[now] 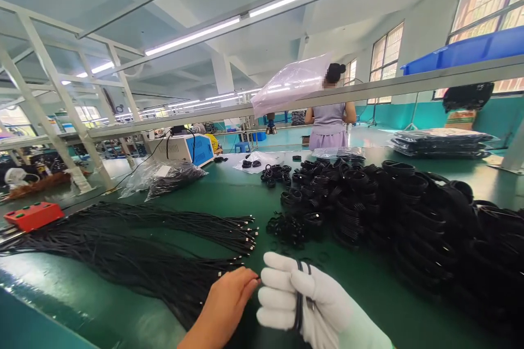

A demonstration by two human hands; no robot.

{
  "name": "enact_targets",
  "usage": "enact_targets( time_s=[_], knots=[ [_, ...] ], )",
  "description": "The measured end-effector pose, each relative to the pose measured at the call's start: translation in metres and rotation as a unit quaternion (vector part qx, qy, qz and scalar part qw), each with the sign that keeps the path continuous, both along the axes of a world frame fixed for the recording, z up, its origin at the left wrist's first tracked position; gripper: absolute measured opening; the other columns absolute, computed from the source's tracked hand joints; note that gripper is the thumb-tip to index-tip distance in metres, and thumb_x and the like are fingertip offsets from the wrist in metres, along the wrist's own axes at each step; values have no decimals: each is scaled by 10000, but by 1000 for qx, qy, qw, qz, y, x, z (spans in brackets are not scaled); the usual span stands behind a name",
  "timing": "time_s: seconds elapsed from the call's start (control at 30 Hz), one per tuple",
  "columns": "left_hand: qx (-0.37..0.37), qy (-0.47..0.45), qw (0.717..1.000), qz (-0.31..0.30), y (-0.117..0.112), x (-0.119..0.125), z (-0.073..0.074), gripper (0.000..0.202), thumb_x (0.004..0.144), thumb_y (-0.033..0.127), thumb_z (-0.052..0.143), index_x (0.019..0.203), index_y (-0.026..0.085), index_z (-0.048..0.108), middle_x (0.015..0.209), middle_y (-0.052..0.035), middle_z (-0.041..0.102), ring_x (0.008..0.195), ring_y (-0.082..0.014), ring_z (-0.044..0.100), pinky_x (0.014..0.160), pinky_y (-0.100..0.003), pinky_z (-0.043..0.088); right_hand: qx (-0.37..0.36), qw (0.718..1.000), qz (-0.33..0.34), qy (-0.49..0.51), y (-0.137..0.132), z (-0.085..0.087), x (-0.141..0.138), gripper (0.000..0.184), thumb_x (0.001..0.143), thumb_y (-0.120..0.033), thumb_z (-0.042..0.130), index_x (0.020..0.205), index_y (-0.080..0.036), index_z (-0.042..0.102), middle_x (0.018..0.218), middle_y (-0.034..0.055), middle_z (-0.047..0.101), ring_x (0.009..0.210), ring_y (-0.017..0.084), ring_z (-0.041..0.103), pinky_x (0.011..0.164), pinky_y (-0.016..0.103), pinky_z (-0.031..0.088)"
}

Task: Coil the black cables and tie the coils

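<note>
My right hand (311, 302), in a white glove, has a black cable (299, 308) wound in a narrow loop around its fingers, with the thumb pressing against it. My bare left hand (229, 300) is close by on the left, thumb and fingers pinched together. A small dark bit, seemingly part of the cable, shows at its fingertips. Left of the hands lie long bundles of straight black cables (143, 270), their metal plug ends pointing right. To the right is a big heap of coiled black cables (393, 218).
A red box with buttons (35, 215) sits at the left edge of the green table (229, 191). Behind are a plastic bag of dark items (176, 174), a blue-and-white machine (192, 150) and stacked packs (442, 142). A person (329, 120) stands beyond the overhead rail.
</note>
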State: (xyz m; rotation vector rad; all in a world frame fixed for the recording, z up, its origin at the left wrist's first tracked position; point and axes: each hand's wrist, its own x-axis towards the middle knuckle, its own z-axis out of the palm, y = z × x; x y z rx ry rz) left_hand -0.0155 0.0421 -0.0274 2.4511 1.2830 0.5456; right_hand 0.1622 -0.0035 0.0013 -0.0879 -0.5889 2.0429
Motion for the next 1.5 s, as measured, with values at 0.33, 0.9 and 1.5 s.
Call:
enact_targets(
  time_s=[0.33,0.9,1.5],
  knots=[
    [288,37,952,-102,-44,22,23,249,869,294,517,641,199,553,592,15,597,518,-135,528,529,-267,328,-4,974,-74,-213,-4,-22,3,374,716,-335,727,991,-100,631,852,102,662,726,155,598,724,316,425],
    [-56,-42,998,-1,3,10,2,324,888,198,359,721,145,633,740,-41,636,709,-174,559,697,-298,432,-51,998,33,-1,-7,-7,-3,314,641,-232,790,885,-143,612,597,-74,425,543,52,405,574,218,346],
    [-185,-107,975,-64,-19,-1,52,134,656,230,741,665,180,618,675,64,587,619,-90,528,552,-172,372,-62,973,205,-90,-16,-30,-11,276,645,-217,766,790,-111,557,626,-41,432,533,51,386,556,212,302]
  ],
)
